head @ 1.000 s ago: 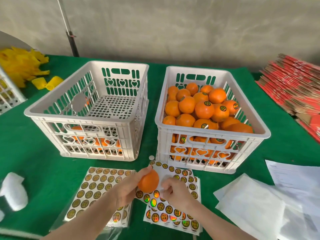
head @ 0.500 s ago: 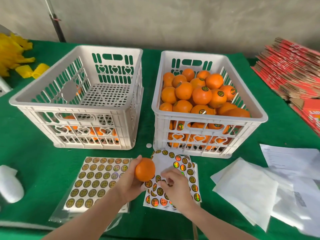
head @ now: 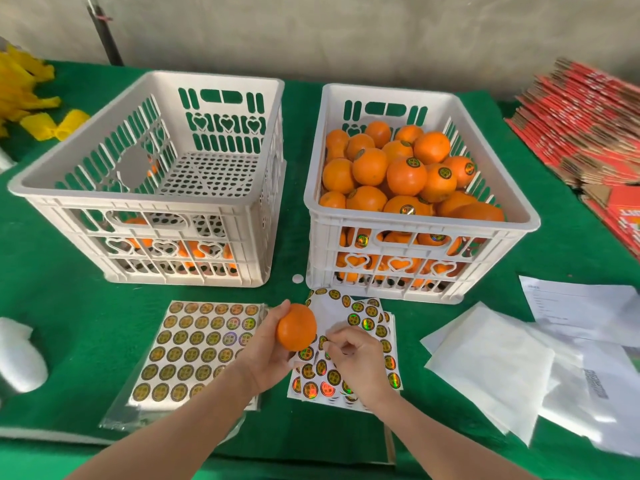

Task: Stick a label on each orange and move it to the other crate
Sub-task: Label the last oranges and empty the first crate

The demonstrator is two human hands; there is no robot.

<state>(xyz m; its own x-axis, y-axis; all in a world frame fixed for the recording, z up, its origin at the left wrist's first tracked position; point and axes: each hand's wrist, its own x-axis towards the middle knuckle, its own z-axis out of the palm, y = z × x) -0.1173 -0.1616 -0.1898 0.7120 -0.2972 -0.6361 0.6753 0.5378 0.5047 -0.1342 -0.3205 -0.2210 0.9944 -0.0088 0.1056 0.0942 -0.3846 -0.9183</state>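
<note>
Head cam: the left hand (head: 266, 348) is wrapped around one orange (head: 296, 327), holding it near me in the middle, over the left edge of the label sheet (head: 367, 317). The right hand (head: 353, 362) is just beside it, fingertips curled down onto that sheet; I can't tell if they've actually got a label. The right crate (head: 388, 95) is piled with oranges. The left crate (head: 138, 198) has a few at its near end.

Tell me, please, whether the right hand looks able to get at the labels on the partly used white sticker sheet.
Probably yes: the right hand is low over the partly used white sticker sheet, fingers curled at its labels; the round orange fruit in the left hand sits beside, leaving most uncovered.
</note>
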